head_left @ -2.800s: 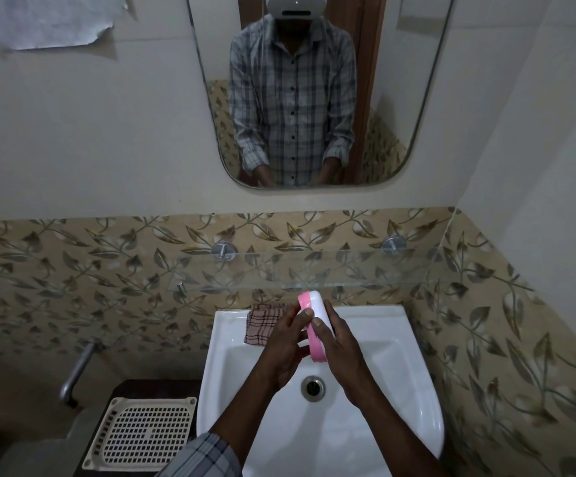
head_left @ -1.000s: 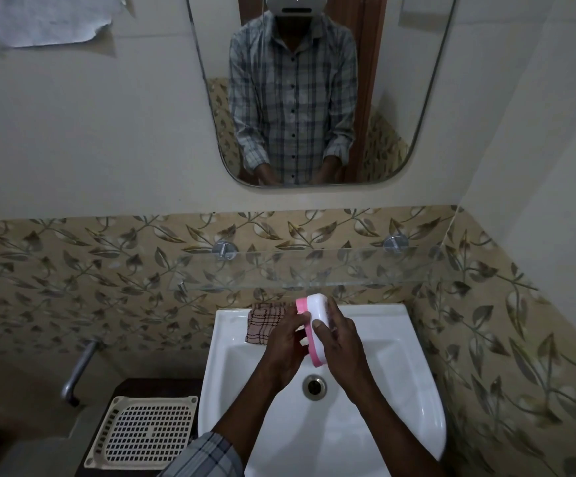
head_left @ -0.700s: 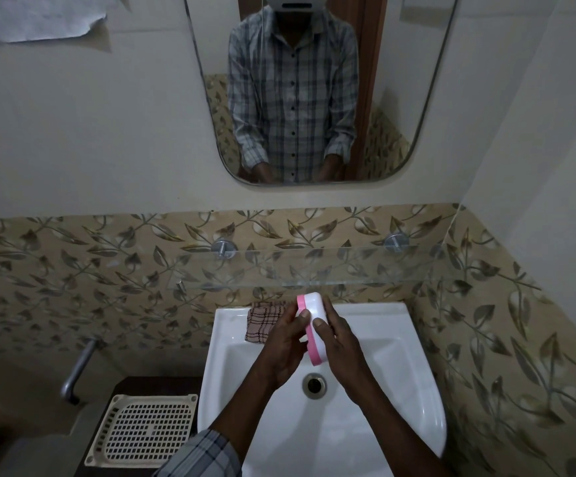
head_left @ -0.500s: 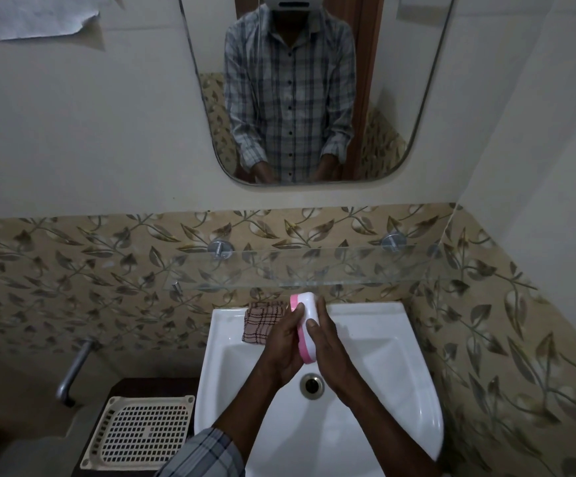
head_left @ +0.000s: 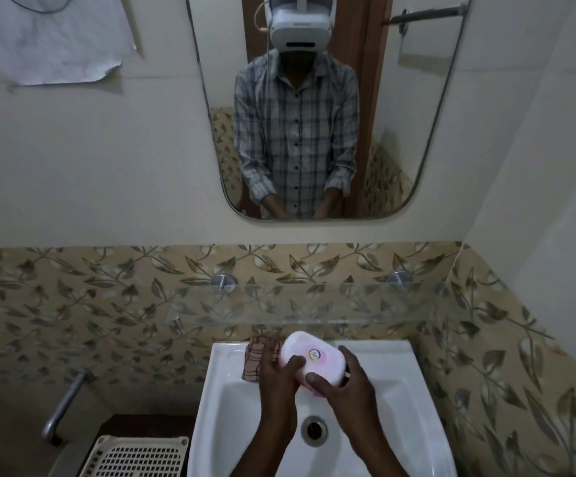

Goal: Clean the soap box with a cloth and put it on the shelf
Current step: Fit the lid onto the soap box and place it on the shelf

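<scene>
Soap box (head_left: 312,359) has one round sticker on its white lid, purple and yellow w/ a small logo; any writing is too small to read. The lid faces up and a pink base shows at the near right edge.

Both hands grasp it. The left hand (head_left: 277,375) curls round the left end w/ its thumb on the lid. The right hand (head_left: 346,385) wraps the right side, thumb on the near edge. So the box sits between the two palms, over the far part of the sink (head_left: 386,350), above and beyond the drain (head_left: 314,429).

Checked cloth (head_left: 253,361) lies on the sink's far left rim, partly behind the left fingers (touching or not, can't tell).

Glass shelf (head_left: 314,306) runs along the wall; its front edge is just beyond the box and higher up. The right wall stands close to the sink's right edge.
</scene>
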A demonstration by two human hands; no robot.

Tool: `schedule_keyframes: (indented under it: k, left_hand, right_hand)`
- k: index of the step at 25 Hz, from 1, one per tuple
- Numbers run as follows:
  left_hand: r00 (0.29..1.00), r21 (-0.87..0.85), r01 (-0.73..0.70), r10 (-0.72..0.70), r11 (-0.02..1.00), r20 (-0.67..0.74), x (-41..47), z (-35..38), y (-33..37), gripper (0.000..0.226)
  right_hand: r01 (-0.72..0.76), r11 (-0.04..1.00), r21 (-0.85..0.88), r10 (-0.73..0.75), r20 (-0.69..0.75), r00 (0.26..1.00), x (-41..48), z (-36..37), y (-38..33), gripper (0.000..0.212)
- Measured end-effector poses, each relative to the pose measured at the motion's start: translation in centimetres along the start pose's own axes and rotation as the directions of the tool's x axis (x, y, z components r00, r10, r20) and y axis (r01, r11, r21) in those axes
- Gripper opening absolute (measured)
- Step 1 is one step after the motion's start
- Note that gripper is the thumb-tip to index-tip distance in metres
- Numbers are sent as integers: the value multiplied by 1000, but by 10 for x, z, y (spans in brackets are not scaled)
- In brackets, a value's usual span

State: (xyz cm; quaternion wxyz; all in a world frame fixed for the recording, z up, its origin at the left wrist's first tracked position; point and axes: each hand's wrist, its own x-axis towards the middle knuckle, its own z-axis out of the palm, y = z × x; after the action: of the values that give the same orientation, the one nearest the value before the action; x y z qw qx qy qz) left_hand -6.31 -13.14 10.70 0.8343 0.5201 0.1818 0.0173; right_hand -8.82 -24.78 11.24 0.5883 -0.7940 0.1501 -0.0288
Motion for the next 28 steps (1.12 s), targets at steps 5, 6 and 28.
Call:
schedule_keyframes:
  k: [5, 6, 28]
  left_hand:
    - [966, 329, -246, 206, 912, 153, -3, -7, 56, 37]
    - [950, 380, -308, 260, 872, 173, 4, 3, 69, 34]
    - [891, 696, -330, 453, 638, 8, 62, 34, 93, 31]
  right_hand:
    - [283, 956, -78, -278, 69, 958, 31, -29, -46, 73]
    - [335, 935, -120, -331, 54, 942, 43, -30, -57, 71]
    - [323, 903, -285, -319, 63, 946, 107, -18, -70, 84]
